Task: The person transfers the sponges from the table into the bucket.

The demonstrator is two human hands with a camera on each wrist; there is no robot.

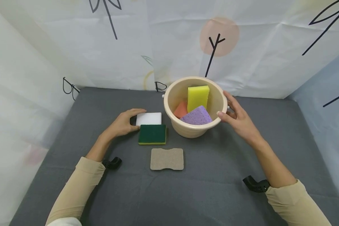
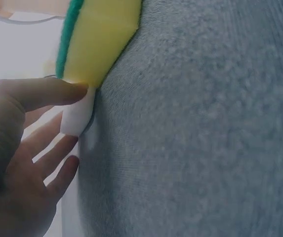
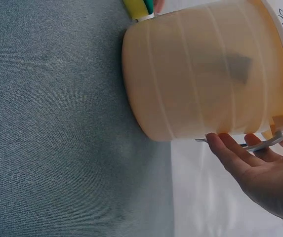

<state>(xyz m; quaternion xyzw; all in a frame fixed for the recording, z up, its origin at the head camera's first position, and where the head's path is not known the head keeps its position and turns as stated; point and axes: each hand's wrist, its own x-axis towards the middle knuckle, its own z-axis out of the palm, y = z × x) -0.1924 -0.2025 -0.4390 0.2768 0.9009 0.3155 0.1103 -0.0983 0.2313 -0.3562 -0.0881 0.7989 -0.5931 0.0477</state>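
My left hand (image 1: 123,122) is at the left end of a white sponge (image 1: 148,118), pinching it between thumb and fingers. In front of that sponge, and close against it, lies a green-and-yellow scrub sponge (image 1: 152,134). My right hand (image 1: 240,121) holds a cream bucket (image 1: 190,129) by its right side, the thumb on the rim and the other fingers along the outer wall by the handle (image 3: 264,143). Inside the bucket, a yellow sponge (image 1: 197,98) stands upright behind a purple sponge (image 1: 197,116) and an orange sponge (image 1: 181,109).
A flat beige sponge (image 1: 167,159) with notched long sides lies on the dark grey tabletop (image 1: 203,188), nearer me than the scrub sponge. White printed cloth (image 1: 175,44) hangs behind the table's far edge and along both sides.
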